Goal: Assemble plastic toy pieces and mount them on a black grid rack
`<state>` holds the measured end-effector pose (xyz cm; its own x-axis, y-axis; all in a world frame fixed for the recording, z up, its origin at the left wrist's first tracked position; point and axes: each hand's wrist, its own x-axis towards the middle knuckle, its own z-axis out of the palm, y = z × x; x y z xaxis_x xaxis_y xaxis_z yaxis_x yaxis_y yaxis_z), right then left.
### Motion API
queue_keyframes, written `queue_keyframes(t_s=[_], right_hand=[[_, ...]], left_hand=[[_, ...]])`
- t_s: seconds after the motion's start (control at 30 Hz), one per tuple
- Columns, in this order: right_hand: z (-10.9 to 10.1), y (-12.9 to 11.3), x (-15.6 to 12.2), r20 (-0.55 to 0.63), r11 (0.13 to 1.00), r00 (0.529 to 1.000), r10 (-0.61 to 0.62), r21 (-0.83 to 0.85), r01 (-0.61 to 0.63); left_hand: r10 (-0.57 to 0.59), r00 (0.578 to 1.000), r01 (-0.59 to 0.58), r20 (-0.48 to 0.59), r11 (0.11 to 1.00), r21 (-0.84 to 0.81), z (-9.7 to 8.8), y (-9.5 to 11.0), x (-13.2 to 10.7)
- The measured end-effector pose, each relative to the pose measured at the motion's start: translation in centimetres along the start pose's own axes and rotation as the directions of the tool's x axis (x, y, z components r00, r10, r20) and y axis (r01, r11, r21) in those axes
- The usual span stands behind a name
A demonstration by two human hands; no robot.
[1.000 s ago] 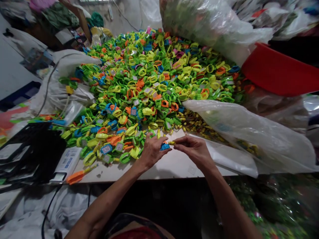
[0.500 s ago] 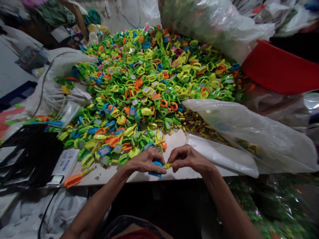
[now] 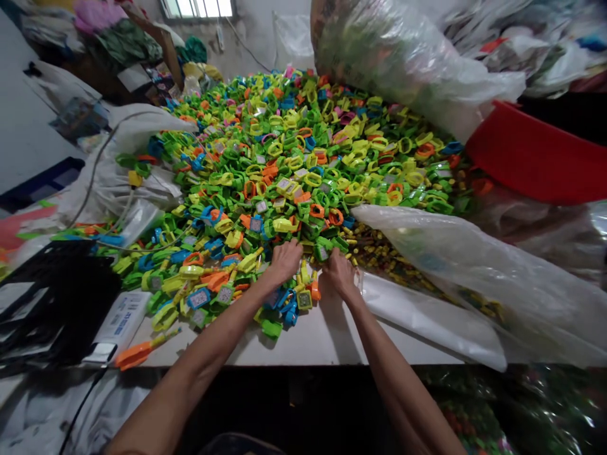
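My left hand (image 3: 287, 260) is at the front of a heap of plastic toy watches (image 3: 265, 170), its fingers curled down among the pieces. What they hold, if anything, is hidden. My right hand (image 3: 339, 270) reaches to the heap's front edge, fingers bent together beside a green toy watch (image 3: 324, 249) and close to small yellow sticks (image 3: 349, 242); its fingertips are partly hidden. Blue toy watches (image 3: 288, 304) and a green one (image 3: 271, 328) lie below my left wrist. A yellow watch with a square patterned face (image 3: 304, 299) lies between my forearms.
A clear plastic bag (image 3: 450, 246) covers many yellow sticks at the right, above a flat white plastic sheet (image 3: 427, 316). Black trays (image 3: 57, 297), a white box (image 3: 121, 322) and an orange watch (image 3: 135, 356) are at the left. A red basin (image 3: 535, 158) stands at the right.
Both hands have moved forward from the table's front edge to the heap and apart from each other. The blue watch and yellow stick are no longer in them; blue watches now lie near the left wrist.
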<state>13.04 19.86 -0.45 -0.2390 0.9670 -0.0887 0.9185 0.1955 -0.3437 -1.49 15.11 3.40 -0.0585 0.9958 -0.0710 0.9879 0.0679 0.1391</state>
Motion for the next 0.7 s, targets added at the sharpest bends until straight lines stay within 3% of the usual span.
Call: queue_keyframes(t_s=[0.07,0.13,0.2,0.3,0.33,0.47,0.5,0.6,0.7], right_hand=[[0.0,0.5,-0.5,0.019,0.999,1.0,0.017,0.047,-0.018],[0.0,1.5,-1.1,0.017,0.97,0.999,0.049,0.239,-0.052],[-0.2,2.8,-1.7,0.011,0.878,0.996,0.084,0.472,-0.079],[-0.7,3.7,-3.1,0.028,0.722,0.992,0.123,0.683,-0.109],[-1.0,3.7,-3.6,0.047,0.64,0.991,0.126,0.759,-0.117],[-2.9,2.1,-5.5,0.116,0.13,0.989,0.09,0.983,-0.127],[-3.5,1.5,-5.9,0.114,0.064,0.99,0.078,0.991,-0.12],[-4.8,0.4,-7.0,0.11,-0.001,0.993,0.044,0.994,-0.11],[-5.6,0.2,-8.2,0.102,0.078,0.994,-0.037,0.992,-0.099]], left_hand=[[-0.021,1.0,0.021,-0.008,1.0,-0.008,0.9,0.1,1.4],[-0.018,1.0,0.017,-0.018,1.0,-0.017,1.2,-0.3,1.9],[0.007,1.0,-0.008,-0.031,1.0,-0.029,1.0,-0.9,1.8],[0.058,0.996,-0.061,-0.061,0.996,-0.058,0.1,-1.2,1.0],[0.071,0.994,-0.079,-0.083,0.992,-0.094,-0.2,-1.1,0.7],[0.099,0.975,-0.171,-0.197,0.904,-0.393,-1.2,0.3,-1.4],[0.105,0.972,-0.195,-0.21,0.861,-0.47,-1.4,0.8,-2.0],[0.114,0.971,-0.227,-0.211,0.721,-0.655,-1.5,2.4,-4.1],[0.037,0.978,-0.189,-0.204,0.558,-0.808,-1.5,3.6,-6.0]])
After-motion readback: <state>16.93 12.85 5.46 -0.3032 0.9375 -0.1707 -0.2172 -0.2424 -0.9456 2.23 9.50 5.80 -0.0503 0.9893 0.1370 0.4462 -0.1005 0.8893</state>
